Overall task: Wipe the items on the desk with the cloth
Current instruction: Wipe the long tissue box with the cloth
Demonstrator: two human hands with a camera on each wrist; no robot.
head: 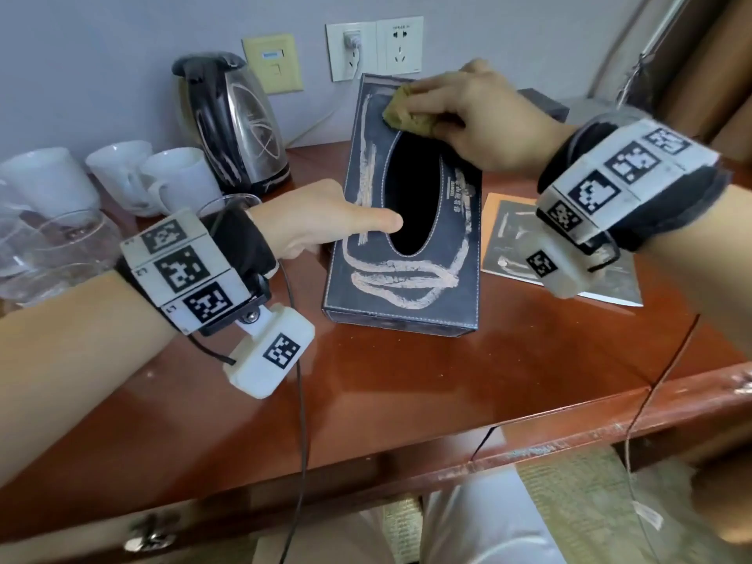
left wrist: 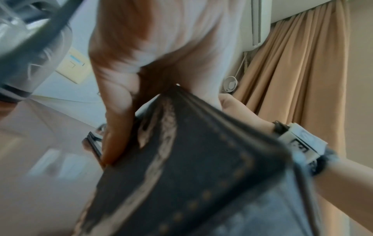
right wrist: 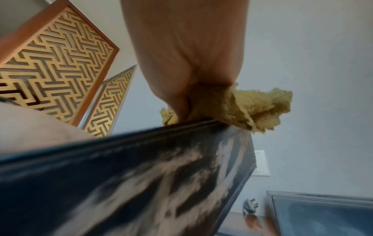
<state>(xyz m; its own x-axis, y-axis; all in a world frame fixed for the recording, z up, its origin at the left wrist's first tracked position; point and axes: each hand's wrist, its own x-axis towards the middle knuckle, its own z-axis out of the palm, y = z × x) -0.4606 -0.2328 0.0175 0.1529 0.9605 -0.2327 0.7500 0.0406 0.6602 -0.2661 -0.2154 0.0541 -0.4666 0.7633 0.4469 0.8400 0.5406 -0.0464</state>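
Observation:
A dark tissue box (head: pixel 407 278) with pale dusty streaks and an oval opening lies in the middle of the wooden desk (head: pixel 407 380). My left hand (head: pixel 325 225) holds its left edge, with the thumb on top beside the opening and the fingers (left wrist: pixel 115 135) down the side. At the far end of the box top, my right hand (head: pixel 480 116) grips a bunched yellow-brown cloth (head: pixel 411 111) and presses it down. In the right wrist view the cloth (right wrist: pixel 252 107) sticks out past the box's (right wrist: pixel 141 175) edge. The left wrist view is blurred.
An electric kettle (head: pixel 236 124) stands at the back left, with white cups (head: pixel 179 177) and clear glasses (head: pixel 61 246) beside it. A dusty card (head: pixel 512 234) lies right of the box. Wall sockets (head: pixel 374 46) are behind. Curtains (left wrist: pixel 292 79) hang at the right.

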